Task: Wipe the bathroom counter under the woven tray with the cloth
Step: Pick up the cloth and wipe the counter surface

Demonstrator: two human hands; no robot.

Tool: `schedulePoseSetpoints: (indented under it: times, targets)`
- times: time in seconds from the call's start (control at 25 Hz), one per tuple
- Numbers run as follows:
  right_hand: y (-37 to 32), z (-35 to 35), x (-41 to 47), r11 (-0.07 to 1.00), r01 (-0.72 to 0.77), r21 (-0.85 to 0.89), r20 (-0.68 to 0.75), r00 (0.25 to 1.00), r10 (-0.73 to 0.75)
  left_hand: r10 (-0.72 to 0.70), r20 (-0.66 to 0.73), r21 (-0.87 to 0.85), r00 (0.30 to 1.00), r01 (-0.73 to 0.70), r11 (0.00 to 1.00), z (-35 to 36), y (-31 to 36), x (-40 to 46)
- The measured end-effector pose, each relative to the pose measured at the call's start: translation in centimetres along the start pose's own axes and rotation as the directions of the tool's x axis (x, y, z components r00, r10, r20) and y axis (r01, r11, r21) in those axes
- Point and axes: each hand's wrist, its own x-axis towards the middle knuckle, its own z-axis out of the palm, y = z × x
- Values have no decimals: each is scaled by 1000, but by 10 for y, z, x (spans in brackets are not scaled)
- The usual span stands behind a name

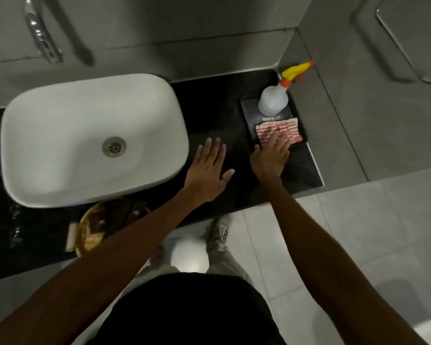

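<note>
A folded red-and-white striped cloth lies on a dark rectangular tray at the right end of the black counter. My right hand rests flat with its fingertips on the cloth's near edge, fingers spread. My left hand lies flat and open on the bare counter between the sink and the dark tray, holding nothing. A round golden woven tray with dark and tan small items sits at the counter's front edge, below the sink and partly hidden by my left forearm.
A white vessel sink fills the counter's left-middle. A white spray bottle with a yellow-and-orange trigger stands on the dark tray's far end. A chrome faucet is at the back wall. Grey floor tiles and my shoes are below.
</note>
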Motion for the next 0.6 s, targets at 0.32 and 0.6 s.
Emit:
schedulePoseSetpoints:
  times: [0.32, 0.6]
  targets:
    - [57, -25, 139, 982, -181, -45, 92, 979, 185, -84, 194, -28, 977, 91, 995, 15, 68, 114]
    - [36, -48, 126, 781, -189, 596, 317, 948, -13, -366, 342, -851, 865, 450, 269, -16, 90, 135]
